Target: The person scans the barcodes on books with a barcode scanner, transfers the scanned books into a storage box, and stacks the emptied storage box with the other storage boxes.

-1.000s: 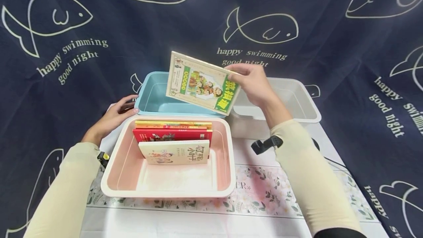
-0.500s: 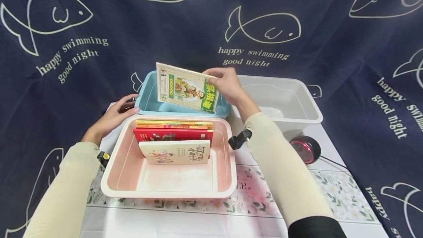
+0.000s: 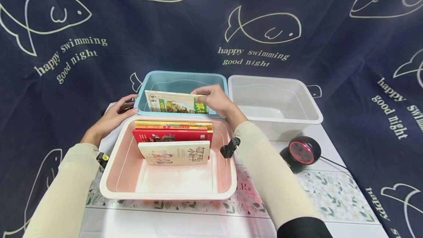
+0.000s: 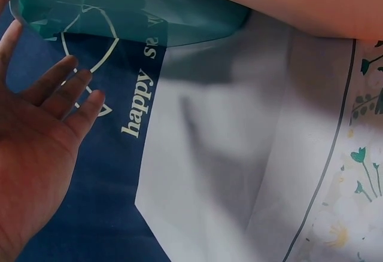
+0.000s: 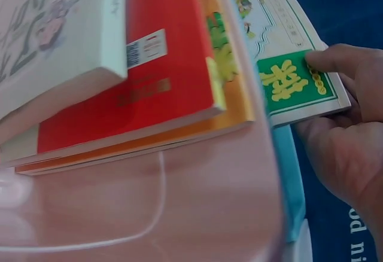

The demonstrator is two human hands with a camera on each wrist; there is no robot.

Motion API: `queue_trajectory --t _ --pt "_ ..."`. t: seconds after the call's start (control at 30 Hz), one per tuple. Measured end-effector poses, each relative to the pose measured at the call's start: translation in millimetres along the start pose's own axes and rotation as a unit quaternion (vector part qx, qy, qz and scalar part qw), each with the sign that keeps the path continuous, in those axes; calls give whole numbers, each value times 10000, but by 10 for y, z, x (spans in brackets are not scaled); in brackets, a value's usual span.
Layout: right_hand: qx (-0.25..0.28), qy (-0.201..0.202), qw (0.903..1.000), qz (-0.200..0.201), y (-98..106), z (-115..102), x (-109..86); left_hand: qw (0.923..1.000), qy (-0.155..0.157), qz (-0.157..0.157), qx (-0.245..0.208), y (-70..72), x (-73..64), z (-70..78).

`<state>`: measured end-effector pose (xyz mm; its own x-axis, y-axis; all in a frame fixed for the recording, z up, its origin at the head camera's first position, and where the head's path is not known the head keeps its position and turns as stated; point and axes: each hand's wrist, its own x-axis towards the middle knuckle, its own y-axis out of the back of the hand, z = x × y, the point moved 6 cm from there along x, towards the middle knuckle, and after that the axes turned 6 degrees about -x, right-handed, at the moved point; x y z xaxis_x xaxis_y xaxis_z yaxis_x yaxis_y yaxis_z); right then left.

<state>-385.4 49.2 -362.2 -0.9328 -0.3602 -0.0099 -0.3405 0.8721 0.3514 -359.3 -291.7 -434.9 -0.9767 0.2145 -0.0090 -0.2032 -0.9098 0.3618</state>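
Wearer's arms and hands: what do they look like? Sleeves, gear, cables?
Left hand and right hand: no gloves. Left sleeve and right sleeve: plain cream, long, down to the wrists; a black section shows at the right one's near end. Small black wrist units: left unit has a yellow patch, right unit shows none. No cables visible on either arm.

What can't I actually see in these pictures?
Bottom edge of the cream book: head view, hidden by the blue bin's near rim.
Most of the orange book's cover: right wrist view, hidden by the red book.
Part of the left hand: left wrist view, cut off by the left edge.
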Motion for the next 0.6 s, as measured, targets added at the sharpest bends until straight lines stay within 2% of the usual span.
queue_trajectory --t 0.2,0.37,0.47,0.6 --pt "-178 -4 9993 -319 -54 97 -10 10000 -61 -35 -53 -26 12 8" --pt "-544 13 9965 -631 -107 172 13 9999 -82 -57 -40 -27 21 14" --pt "-748 122 9945 -726 -139 175 43 10000 -87 -25 -15 -9 20 17" --pt "-831 55 9929 -852 -186 196 76 10000 -55 5 29 -1 7 9"
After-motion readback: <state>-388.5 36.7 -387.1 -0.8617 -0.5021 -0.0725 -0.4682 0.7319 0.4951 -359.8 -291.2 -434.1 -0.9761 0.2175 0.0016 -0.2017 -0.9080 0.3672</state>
